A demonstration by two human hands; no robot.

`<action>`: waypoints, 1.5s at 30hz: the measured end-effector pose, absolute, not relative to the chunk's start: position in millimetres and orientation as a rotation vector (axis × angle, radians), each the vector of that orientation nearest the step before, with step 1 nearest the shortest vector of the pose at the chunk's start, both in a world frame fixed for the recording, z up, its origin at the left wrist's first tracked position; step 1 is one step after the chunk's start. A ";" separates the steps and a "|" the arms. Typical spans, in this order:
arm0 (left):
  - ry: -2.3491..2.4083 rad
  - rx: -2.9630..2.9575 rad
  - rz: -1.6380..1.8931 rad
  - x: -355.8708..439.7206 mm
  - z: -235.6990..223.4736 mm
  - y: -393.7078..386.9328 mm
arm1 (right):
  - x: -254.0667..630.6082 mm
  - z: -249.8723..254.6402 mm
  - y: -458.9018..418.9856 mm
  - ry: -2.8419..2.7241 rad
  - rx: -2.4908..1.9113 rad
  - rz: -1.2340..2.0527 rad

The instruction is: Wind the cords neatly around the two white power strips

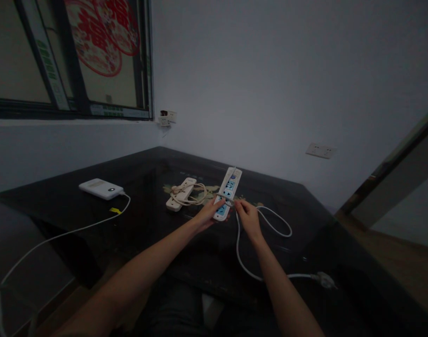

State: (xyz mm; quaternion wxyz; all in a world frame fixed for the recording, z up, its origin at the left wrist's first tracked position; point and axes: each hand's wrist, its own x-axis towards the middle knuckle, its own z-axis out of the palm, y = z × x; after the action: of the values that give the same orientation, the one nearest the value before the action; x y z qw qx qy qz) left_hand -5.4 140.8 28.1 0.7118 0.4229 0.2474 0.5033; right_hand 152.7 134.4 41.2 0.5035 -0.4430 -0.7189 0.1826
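My left hand (pixel 211 213) grips the lower end of a white power strip (pixel 231 180) with blue socket faces, its thumb on top. The strip is held up at a tilt over the table. Its cord runs lengthwise over the far end and crosses around the middle. Beside the strip, my right hand (pixel 248 216) is closed in a pinch on the white power cord (pixel 239 238). From there the cord loops out to the right and comes back along the table to its plug (pixel 325 280).
Left of my hands lies a second power strip (pixel 181 194) with its cord looped round it. A white box-shaped device (pixel 101 188) with a cable sits at the left on the black table (pixel 143 252), near a yellow scrap (pixel 115 211). Wall sockets (pixel 320 150) are behind.
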 end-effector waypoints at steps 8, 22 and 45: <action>0.569 0.873 1.119 -5.1 26.4 144.7 | 149.4 36.0 133.4 -1.831 -1.097 0.331; 0.703 0.858 1.148 -5.5 22.1 145.1 | 147.3 35.0 130.2 -1.998 -1.194 0.186; 0.440 1.545 0.598 -20.7 46.9 116.3 | 221.2 103.8 164.7 -2.360 -1.141 0.720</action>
State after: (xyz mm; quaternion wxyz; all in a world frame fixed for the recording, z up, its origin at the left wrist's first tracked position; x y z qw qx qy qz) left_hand -20.7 116.3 46.9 0.6547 0.6813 0.1940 0.2636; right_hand 221.2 164.7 103.8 0.2100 -0.4103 -0.8489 0.2590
